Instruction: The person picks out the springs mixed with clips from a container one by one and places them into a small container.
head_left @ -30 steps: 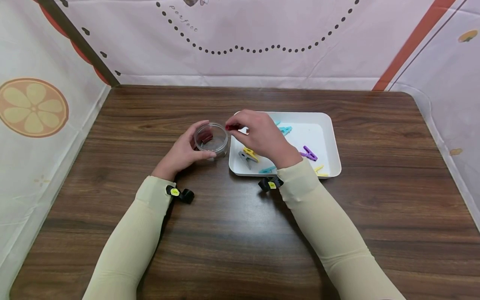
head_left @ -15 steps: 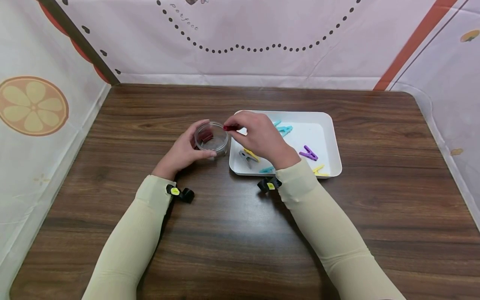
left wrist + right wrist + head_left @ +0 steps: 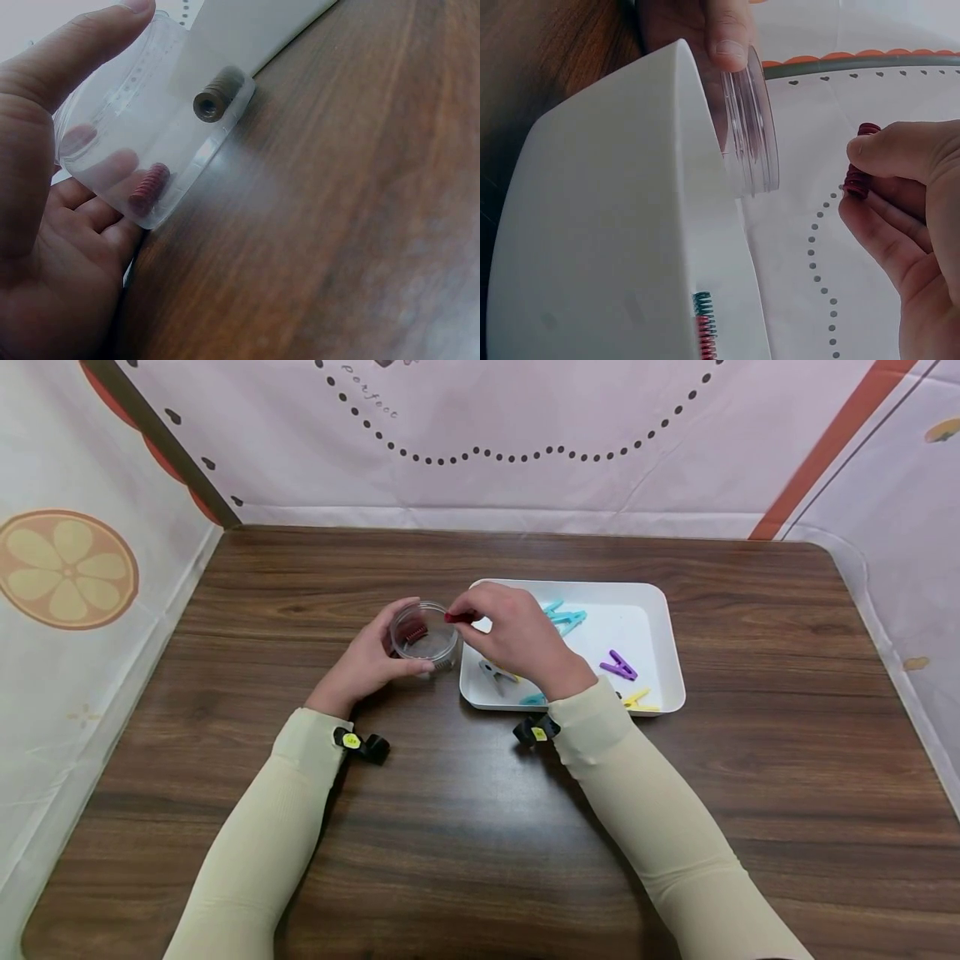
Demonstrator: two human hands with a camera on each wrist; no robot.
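My left hand [image 3: 362, 662] grips a clear round plastic jar [image 3: 453, 653] on the table, its thumb on the near side and fingers around the far side. Inside the jar lie a dark red coil spring [image 3: 150, 189] and a bronze-coloured coil spring [image 3: 208, 105]. Over the left edge of the white tray [image 3: 648, 618], my right hand [image 3: 519, 639] pinches another dark red coil spring [image 3: 857, 182] between thumb and fingertips. That spring is close to the jar's right rim in the head view. In the right wrist view it is held above the jar's mouth level.
Clothespins lie in the tray: purple [image 3: 619, 666], light blue [image 3: 572, 620], grey [image 3: 495, 673] and yellow [image 3: 637, 700]. A green-and-red coil [image 3: 704, 322] shows past the tray wall. Patterned cloth [image 3: 480, 489] borders the brown wooden table [image 3: 442, 827].
My right hand, with the spring, has shifted slightly left towards the jar. The left hand and the jar have stayed in place.
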